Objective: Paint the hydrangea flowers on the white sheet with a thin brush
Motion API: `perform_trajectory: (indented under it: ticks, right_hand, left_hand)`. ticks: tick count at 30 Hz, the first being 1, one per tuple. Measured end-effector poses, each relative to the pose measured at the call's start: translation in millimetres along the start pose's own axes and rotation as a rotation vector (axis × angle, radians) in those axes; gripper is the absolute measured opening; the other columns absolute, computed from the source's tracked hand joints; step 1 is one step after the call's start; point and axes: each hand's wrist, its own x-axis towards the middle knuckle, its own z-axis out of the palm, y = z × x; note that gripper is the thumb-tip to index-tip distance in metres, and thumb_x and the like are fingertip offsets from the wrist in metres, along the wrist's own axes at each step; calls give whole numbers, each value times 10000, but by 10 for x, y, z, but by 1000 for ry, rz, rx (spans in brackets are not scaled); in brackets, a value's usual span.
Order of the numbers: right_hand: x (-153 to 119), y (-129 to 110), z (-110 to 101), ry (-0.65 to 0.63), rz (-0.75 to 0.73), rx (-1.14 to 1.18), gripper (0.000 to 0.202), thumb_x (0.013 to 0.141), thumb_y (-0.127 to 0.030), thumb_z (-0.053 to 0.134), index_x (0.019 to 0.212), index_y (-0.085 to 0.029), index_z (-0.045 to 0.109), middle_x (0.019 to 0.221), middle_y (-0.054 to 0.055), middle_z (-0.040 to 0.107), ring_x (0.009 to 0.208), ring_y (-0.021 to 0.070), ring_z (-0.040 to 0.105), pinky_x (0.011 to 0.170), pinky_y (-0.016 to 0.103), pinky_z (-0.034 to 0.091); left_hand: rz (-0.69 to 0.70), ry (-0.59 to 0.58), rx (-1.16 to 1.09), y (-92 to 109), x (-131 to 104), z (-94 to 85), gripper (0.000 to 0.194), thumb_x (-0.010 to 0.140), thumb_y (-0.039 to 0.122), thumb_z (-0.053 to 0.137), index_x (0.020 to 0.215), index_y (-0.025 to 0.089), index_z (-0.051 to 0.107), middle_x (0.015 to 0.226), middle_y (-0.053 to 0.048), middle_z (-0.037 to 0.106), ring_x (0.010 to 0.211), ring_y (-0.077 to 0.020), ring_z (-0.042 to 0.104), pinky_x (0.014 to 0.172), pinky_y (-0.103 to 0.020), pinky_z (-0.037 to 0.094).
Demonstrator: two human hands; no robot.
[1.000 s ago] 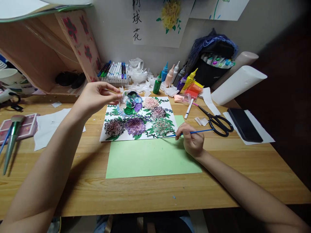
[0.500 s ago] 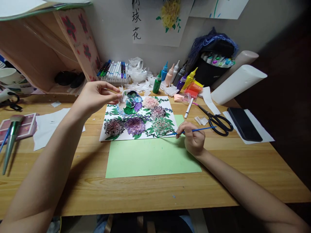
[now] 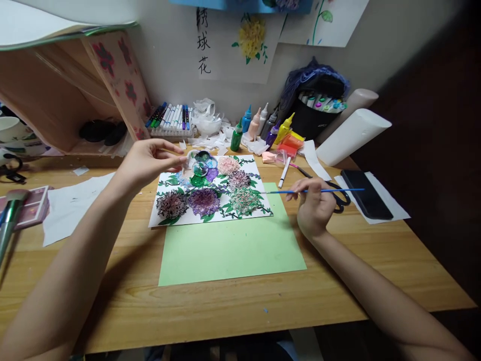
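Observation:
Between the thumb and fingers of my left hand [image 3: 152, 163] is the edge of a flower-shaped paint palette [image 3: 199, 169], its wells smeared with green, purple, blue and black. The palette hangs over the upper left of a white sheet [image 3: 155, 219] bearing several textured flower heads and painted green leaves. A thin blue paintbrush [image 3: 280, 191] lies nearly level in the grip of my right hand [image 3: 315, 203]. Its tip is near the right side of the green-and-pink flower [image 3: 243, 200]; whether it touches the sheet I cannot tell. Light green paper [image 3: 233, 255] lies beneath the white sheet.
Paint bottles [image 3: 256, 123] and a marker set [image 3: 171, 118] line the back. At right are black scissors [image 3: 341, 200], partly behind my hand, a phone [image 3: 366, 194] and a white roll [image 3: 353, 136]. Makeup brush [image 3: 11, 215] and white paper [image 3: 77, 203] lie left.
My right hand has lifted and moved away from the sheet's lower edge, bringing the brush tip up beside the green-and-pink flower. My left hand still holds the palette; the camera view has shifted slightly.

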Motion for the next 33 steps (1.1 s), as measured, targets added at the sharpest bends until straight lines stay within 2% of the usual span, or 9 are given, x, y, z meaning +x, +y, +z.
perform_trajectory:
  ticks: [3, 7, 13, 15, 18, 25, 29, 31, 33]
  right_hand:
    - [163, 6, -61, 77, 26, 19, 268, 908, -401, 495, 740, -205, 563, 635, -8, 576, 549, 124, 580, 506, 267, 396]
    - [220, -30, -102, 40, -72, -97, 136, 904, -338, 516, 866, -219, 566, 765, 6, 623, 701, 154, 629, 618, 292, 457]
    - [41, -164, -110, -284, -349, -394, 204, 926, -266, 398, 982, -240, 593, 900, 54, 656, 893, 224, 589, 777, 405, 464]
    - [2, -200, -121, -363, -398, -406, 216, 922, -235, 384, 971, -241, 595, 864, 50, 657, 872, 220, 576, 763, 395, 460]
    - [-17, -240, -143, -372, -424, -356, 221, 918, -207, 373, 922, -235, 592, 792, 43, 645, 807, 210, 561, 731, 384, 455]
    - [-83, -279, -131, -276, -447, -139, 154, 927, -279, 402, 874, -235, 540, 701, 32, 644, 668, 197, 532, 601, 351, 434]
    - [-29, -271, -107, -178, -483, -119, 133, 932, -278, 403, 900, -256, 530, 643, 10, 636, 608, 194, 526, 592, 360, 434]
    - [93, -290, -95, -199, -547, -176, 145, 931, -268, 406, 909, -256, 549, 652, 8, 635, 611, 191, 547, 606, 363, 440]
    - [269, -348, -49, -248, -610, -249, 153, 924, -268, 427, 896, -244, 576, 684, 18, 635, 655, 192, 574, 622, 358, 445]
  left_hand:
    - [-24, -16, -74, -17, -22, 158, 367, 559, 352, 824, 813, 141, 662, 706, -61, 721, 669, -180, 687, 688, -303, 589]
    - [-44, -17, -162, -56, -68, 369, 408, 564, 375, 819, 853, 138, 654, 705, -71, 726, 647, -173, 685, 684, -299, 579]
    - [-89, -137, -221, -129, -146, 542, 410, 577, 359, 818, 859, 122, 637, 659, -54, 716, 607, -142, 663, 653, -267, 550]
    - [-114, -209, -225, -145, -194, 607, 370, 603, 355, 803, 839, 130, 627, 665, -57, 719, 609, -141, 664, 642, -262, 541]
    - [-163, -284, -230, -166, -269, 714, 314, 643, 336, 776, 824, 139, 613, 663, -60, 720, 579, -128, 649, 612, -251, 526]
    - [-166, -274, -314, -198, -377, 886, 262, 651, 273, 763, 814, 140, 608, 616, -37, 700, 580, -127, 648, 599, -240, 518]
    - [-115, -189, -334, -200, -397, 743, 302, 652, 314, 770, 846, 138, 619, 652, -48, 712, 607, -140, 662, 618, -252, 533]
    - [-75, -89, -322, -214, -388, 503, 359, 635, 340, 785, 886, 135, 632, 683, -53, 722, 624, -144, 668, 636, -258, 542]
    - [-67, 47, -307, -256, -377, 159, 426, 588, 350, 815, 907, 123, 646, 704, -60, 728, 641, -150, 672, 656, -264, 550]
